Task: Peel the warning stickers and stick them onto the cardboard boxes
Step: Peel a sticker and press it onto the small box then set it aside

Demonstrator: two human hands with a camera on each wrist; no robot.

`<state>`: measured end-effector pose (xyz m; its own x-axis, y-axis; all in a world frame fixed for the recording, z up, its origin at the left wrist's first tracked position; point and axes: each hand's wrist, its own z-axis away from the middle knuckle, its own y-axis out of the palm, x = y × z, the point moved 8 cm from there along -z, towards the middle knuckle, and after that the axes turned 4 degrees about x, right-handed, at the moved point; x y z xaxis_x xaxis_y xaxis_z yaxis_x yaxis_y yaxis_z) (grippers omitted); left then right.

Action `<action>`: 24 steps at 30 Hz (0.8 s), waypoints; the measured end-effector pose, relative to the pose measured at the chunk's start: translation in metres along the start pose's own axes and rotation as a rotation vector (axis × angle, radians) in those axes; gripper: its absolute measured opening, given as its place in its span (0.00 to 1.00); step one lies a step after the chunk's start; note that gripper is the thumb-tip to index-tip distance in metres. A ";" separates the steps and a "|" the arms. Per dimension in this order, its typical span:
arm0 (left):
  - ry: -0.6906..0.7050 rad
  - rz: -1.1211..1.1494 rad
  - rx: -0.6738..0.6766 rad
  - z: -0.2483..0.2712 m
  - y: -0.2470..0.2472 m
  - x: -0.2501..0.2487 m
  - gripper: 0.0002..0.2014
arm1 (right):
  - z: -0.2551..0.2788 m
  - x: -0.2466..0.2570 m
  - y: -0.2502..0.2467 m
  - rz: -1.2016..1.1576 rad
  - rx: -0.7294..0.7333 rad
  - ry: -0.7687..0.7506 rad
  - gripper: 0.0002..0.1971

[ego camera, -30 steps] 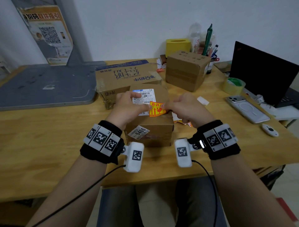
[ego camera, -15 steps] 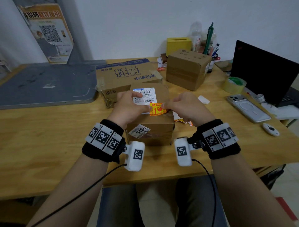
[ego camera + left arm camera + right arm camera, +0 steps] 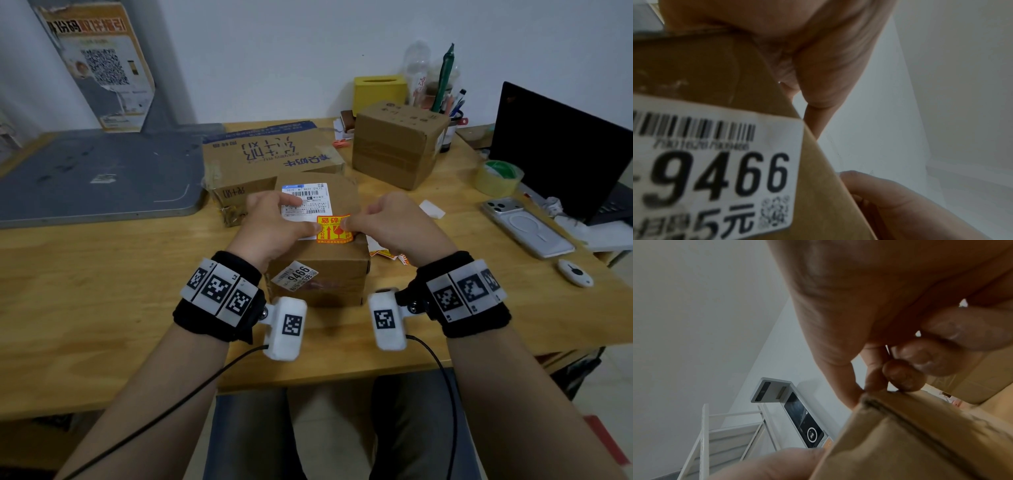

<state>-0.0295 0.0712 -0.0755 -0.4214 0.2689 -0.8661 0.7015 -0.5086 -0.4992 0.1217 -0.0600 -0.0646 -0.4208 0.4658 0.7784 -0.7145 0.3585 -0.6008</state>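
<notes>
A small cardboard box [image 3: 318, 270] stands at the table's near middle, with a white shipping label [image 3: 305, 197] on top and a "9466" label [image 3: 715, 170] on its front. A yellow and red warning sticker [image 3: 334, 229] lies flat on the box top near the front edge. My left hand [image 3: 298, 219] rests over the shipping label, and its thumb presses the sticker's left edge. My right hand [image 3: 352, 224] pinches the sticker's right edge with curled fingers [image 3: 904, 374]. Two more cardboard boxes stand behind, a flat printed one [image 3: 274, 154] and a taped one [image 3: 397, 144].
Sticker scraps [image 3: 390, 255] lie right of the small box. On the right are a tape roll [image 3: 498, 178], a phone [image 3: 527, 226], a small white device [image 3: 575, 272] and a laptop [image 3: 561, 150]. A grey board [image 3: 96, 178] covers the left back.
The sticker hung tilted between my hands above the box. It has come down and now lies flat on the box top. Both hands stayed at its edges.
</notes>
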 end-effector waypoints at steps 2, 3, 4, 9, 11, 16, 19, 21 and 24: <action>0.003 0.000 -0.005 -0.001 0.000 0.000 0.25 | 0.000 0.001 0.000 0.021 0.001 0.002 0.17; 0.005 0.000 -0.007 -0.001 0.000 0.001 0.25 | 0.001 0.002 0.001 0.038 0.005 0.000 0.18; 0.007 0.000 -0.009 -0.001 0.000 0.001 0.25 | 0.001 0.003 0.001 0.056 0.008 -0.004 0.17; 0.012 0.012 0.000 -0.001 0.001 0.002 0.25 | 0.006 0.008 0.001 0.147 -0.013 -0.004 0.19; 0.021 0.021 0.001 -0.002 0.001 0.003 0.25 | 0.007 0.010 0.002 0.176 -0.022 -0.010 0.18; 0.029 0.051 0.010 -0.003 0.000 0.005 0.24 | 0.011 0.006 -0.008 0.243 -0.098 -0.005 0.24; 0.034 0.073 0.018 -0.004 -0.001 0.008 0.24 | 0.010 0.008 -0.012 0.146 -0.145 -0.150 0.16; 0.032 0.078 0.018 -0.005 -0.002 0.010 0.24 | 0.015 0.019 -0.008 0.081 -0.129 -0.317 0.10; 0.046 0.072 0.009 -0.007 -0.004 0.010 0.26 | 0.023 0.029 0.006 -0.055 -0.004 -0.432 0.24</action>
<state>-0.0325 0.0818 -0.0828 -0.3431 0.2685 -0.9001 0.7236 -0.5354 -0.4355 0.0919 -0.0631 -0.0410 -0.5782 0.0648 0.8133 -0.7404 0.3770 -0.5565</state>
